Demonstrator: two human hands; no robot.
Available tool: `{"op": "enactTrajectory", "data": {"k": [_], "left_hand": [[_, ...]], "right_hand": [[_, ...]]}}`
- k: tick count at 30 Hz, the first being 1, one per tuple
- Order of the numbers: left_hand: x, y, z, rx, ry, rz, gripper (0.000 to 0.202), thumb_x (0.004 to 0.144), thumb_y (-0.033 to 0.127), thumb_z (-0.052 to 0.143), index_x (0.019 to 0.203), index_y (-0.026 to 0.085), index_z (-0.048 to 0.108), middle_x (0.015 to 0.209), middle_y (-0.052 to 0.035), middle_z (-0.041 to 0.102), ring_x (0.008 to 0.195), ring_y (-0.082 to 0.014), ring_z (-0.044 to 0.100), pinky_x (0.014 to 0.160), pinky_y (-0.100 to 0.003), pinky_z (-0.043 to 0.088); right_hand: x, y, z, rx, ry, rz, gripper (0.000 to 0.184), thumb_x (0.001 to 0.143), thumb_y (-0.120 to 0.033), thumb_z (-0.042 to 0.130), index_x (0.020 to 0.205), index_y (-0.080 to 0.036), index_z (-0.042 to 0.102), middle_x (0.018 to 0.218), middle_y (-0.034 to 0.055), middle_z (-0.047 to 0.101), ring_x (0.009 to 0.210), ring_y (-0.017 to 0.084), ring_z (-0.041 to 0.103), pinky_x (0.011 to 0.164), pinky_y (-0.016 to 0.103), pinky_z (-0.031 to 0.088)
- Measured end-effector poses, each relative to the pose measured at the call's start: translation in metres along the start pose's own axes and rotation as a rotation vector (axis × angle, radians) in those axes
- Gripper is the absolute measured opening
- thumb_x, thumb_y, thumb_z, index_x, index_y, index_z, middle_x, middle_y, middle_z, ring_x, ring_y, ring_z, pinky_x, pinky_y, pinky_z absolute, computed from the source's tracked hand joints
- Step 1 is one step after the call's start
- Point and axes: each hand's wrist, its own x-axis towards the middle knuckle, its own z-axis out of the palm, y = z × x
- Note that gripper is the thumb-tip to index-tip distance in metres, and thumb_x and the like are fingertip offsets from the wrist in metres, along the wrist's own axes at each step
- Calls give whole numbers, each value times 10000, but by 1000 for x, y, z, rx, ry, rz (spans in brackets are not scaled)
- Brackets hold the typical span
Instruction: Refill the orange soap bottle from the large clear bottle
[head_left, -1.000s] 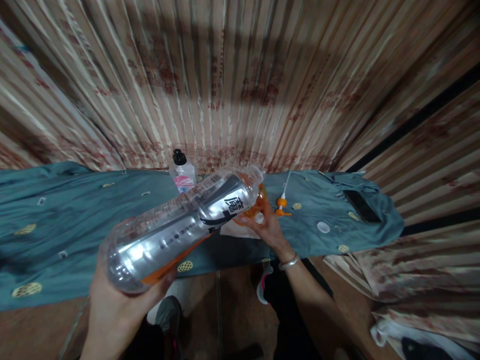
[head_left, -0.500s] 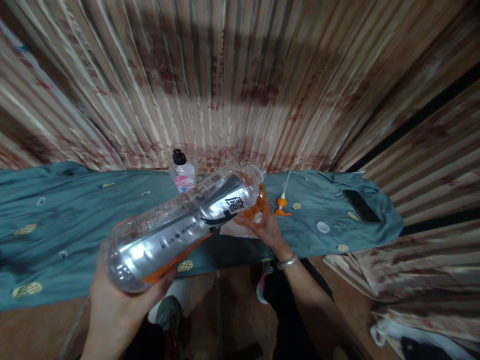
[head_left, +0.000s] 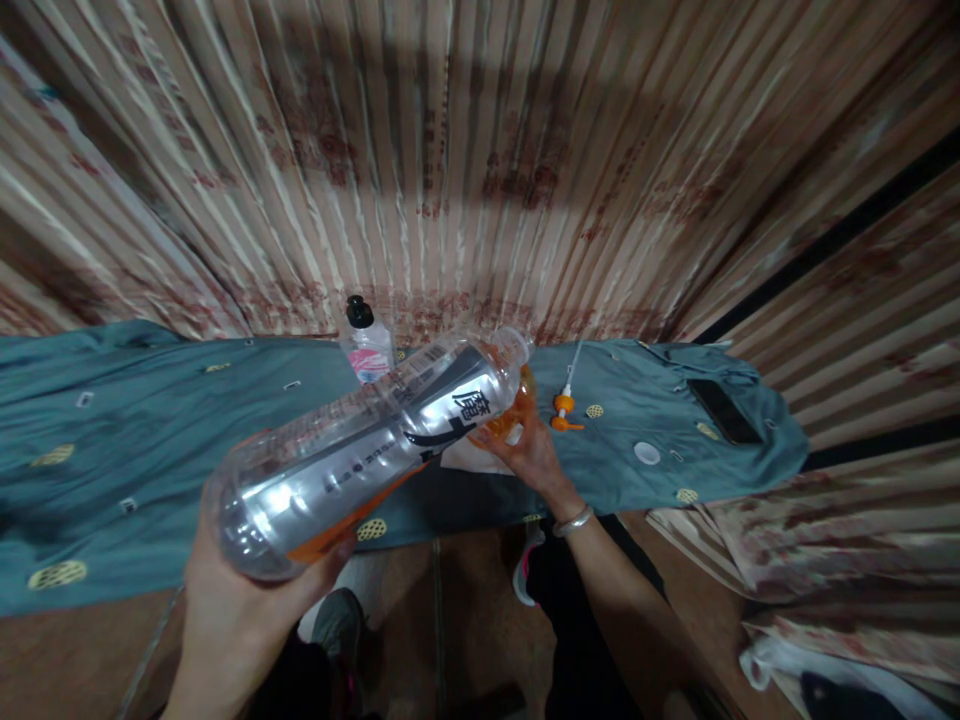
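My left hand is wrapped round the base end of a large clear plastic bottle with a silver and orange label. The bottle is tilted, its uncapped neck pointing up and to the right. Closed round an orange see-through bottle is my right hand, which wears a bracelet at the wrist. The clear bottle's neck end overlaps the orange bottle, so I cannot tell whether they touch. Some white material lies below them.
An orange pump head with a tube lies on the green cloth, near a white round cap and a black phone. A black-capped bottle stands at the back, before a pleated curtain.
The clear bottle's base has shifted slightly right with my left hand. My right hand stays around the orange bottle in nearly the same place.
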Motion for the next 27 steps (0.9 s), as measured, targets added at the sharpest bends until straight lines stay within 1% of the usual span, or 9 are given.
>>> {"op": "enactTrajectory", "data": {"k": [2, 4, 9, 12, 14, 18, 22, 24, 27], "left_hand": [[-2, 0, 0, -35, -1, -35, 896, 577, 492, 1150, 1365, 297, 770, 1358, -91, 856, 1338, -457, 864, 1248, -627, 685], [-4, 1, 1, -55, 0, -53, 916, 590, 488, 1144, 1403, 304, 766, 1430, -106, 855, 1355, -456, 860, 1255, -625, 679], [-2, 7, 0, -1, -8, 7, 868, 618, 540, 1129, 1383, 277, 813, 1331, -105, 888, 1298, -444, 877, 1177, -596, 728], [1, 9, 1, -4, -3, 11, 891, 604, 570, 1129, 1387, 275, 821, 1280, -96, 895, 1271, -441, 879, 1184, -615, 725], [2, 9, 2, -2, 10, 6, 899, 599, 578, 1132, 1384, 269, 822, 1279, -102, 893, 1290, -448, 876, 1199, -628, 716], [2, 8, 2, 10, 20, 18, 890, 573, 576, 1143, 1346, 266, 831, 1321, -122, 894, 1292, -464, 883, 1155, -624, 739], [3, 10, 2, -4, -1, 26, 869, 606, 571, 1131, 1367, 280, 829, 1347, -116, 900, 1306, -460, 887, 1154, -616, 741], [2, 11, 3, 0, -6, 28, 858, 615, 571, 1126, 1367, 279, 833, 1327, -115, 904, 1303, -457, 888, 1142, -607, 745], [1, 10, 2, 13, 9, 43, 868, 598, 571, 1129, 1361, 278, 837, 1318, -117, 903, 1285, -458, 891, 1118, -601, 754]], "right_hand": [[0, 1, 1, -7, 5, 7, 1057, 885, -721, 990, 1747, -227, 628, 1501, 203, 898, 1437, 485, 861, 1256, 694, 704], [0, 2, 2, -20, 12, 9, 1063, 885, -729, 990, 1746, -223, 626, 1479, 204, 904, 1419, 481, 869, 1234, 684, 719], [0, 5, 2, -45, 2, 16, 1031, 892, -724, 976, 1731, -232, 635, 1431, 193, 912, 1381, 478, 882, 1213, 699, 722], [1, 8, 2, -41, 5, 14, 1018, 880, -700, 971, 1717, -223, 643, 1448, 206, 907, 1393, 489, 875, 1213, 707, 715], [2, 9, 3, -38, 19, 11, 1021, 866, -698, 976, 1707, -219, 651, 1447, 211, 909, 1392, 495, 875, 1202, 709, 719], [3, 8, 3, -39, 27, 15, 999, 858, -708, 998, 1679, -230, 686, 1411, 202, 922, 1349, 496, 893, 1162, 692, 745], [3, 7, 3, -36, 25, 4, 971, 858, -656, 1017, 1677, -246, 697, 1432, 193, 921, 1365, 480, 890, 1172, 669, 744], [2, 9, 3, -33, 29, -1, 951, 860, -636, 1009, 1668, -238, 701, 1439, 197, 920, 1375, 478, 887, 1177, 672, 739], [3, 13, 2, -45, 23, 5, 906, 861, -637, 994, 1631, -244, 725, 1428, 190, 924, 1350, 477, 895, 1174, 679, 738]]}}
